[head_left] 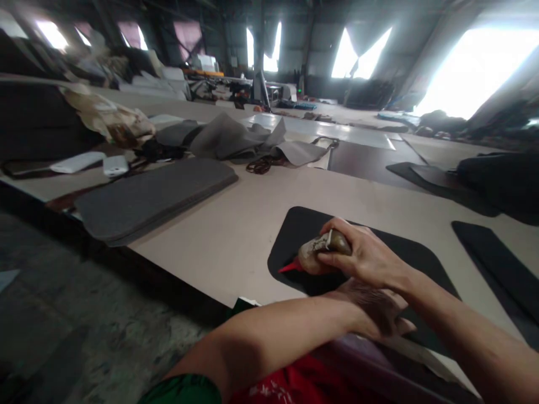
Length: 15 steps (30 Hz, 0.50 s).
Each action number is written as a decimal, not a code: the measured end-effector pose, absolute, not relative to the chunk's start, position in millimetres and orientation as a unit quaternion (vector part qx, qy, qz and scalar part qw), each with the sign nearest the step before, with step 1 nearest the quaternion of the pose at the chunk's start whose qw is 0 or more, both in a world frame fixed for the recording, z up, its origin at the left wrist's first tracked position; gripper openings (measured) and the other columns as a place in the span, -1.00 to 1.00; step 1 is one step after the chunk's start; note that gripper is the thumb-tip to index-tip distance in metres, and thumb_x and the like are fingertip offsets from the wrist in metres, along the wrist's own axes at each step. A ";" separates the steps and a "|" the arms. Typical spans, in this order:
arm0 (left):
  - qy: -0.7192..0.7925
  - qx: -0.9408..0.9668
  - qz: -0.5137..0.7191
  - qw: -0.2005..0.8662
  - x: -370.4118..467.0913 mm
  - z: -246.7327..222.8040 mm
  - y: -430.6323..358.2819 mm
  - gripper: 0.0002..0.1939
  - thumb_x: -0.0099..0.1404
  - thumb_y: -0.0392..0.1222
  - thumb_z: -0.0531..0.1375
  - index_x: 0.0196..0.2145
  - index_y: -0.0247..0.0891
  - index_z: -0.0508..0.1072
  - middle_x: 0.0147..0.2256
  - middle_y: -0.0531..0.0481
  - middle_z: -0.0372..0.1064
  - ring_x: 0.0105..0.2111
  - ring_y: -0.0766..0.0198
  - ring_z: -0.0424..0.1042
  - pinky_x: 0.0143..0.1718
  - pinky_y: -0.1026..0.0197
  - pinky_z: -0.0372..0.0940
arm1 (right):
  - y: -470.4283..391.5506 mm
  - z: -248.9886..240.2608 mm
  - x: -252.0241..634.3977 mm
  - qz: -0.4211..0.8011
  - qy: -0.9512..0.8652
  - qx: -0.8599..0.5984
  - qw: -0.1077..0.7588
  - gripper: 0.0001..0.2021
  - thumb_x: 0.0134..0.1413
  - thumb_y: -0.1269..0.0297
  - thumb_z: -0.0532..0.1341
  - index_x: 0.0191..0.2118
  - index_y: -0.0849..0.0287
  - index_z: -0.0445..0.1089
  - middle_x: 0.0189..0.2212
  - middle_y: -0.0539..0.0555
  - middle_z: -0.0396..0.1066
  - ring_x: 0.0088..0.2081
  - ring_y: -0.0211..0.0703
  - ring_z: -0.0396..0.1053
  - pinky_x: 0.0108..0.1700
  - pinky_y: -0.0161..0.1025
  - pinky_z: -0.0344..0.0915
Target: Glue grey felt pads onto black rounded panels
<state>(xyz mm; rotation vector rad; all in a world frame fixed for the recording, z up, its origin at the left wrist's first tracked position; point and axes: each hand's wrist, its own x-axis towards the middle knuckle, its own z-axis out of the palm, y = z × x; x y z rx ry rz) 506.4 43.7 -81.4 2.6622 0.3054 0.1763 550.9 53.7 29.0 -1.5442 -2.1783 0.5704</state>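
My right hand [366, 255] is closed around a squeeze glue bottle [314, 255] with a smeared body and a red pointed nozzle [290, 266]. The bottle is tilted, its tip pointing left and down, close over the left end of a dark rounded panel [295, 230]. I cannot tell whether the tip touches. Below the right hand, my left hand [374, 308] crosses over the near edge of the panel, partly in shadow and blurred. Its visible fingers look spread and hold nothing I can see.
Grey rounded panels [155, 196] lie stacked to the left, near the table's front edge. Crumpled grey sheets [236, 137] and a cord [259, 165] lie behind. Dark strips [497, 264] are at the right. Two white devices [80, 163] sit far left.
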 end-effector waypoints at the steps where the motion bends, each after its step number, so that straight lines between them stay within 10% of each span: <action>1: 0.108 0.964 0.074 0.231 505.6 -80.4 43.8 -0.40 0.47 0.05 -0.12 0.20 -0.50 0.26 0.13 -0.33 0.35 0.17 -0.09 0.29 0.15 -0.05 0.22 | 55.3 29.9 549.7 0.202 -0.782 -0.553 0.203 -0.73 0.01 0.17 0.32 -0.17 0.05 0.31 -0.38 -0.09 0.38 -0.34 -0.17 0.31 -0.30 -0.23 0.16; 15: 0.099 0.971 0.158 0.149 510.8 -98.6 45.2 -0.40 0.46 0.07 -0.06 0.22 -0.47 0.26 0.29 -0.31 0.13 0.32 -0.11 0.04 0.14 -0.05 0.21 | 72.0 36.7 545.6 0.233 -0.774 -0.553 0.203 -0.74 0.01 0.14 0.31 -0.19 0.06 0.33 -0.42 -0.08 0.41 -0.37 -0.17 0.33 -0.35 -0.26 0.13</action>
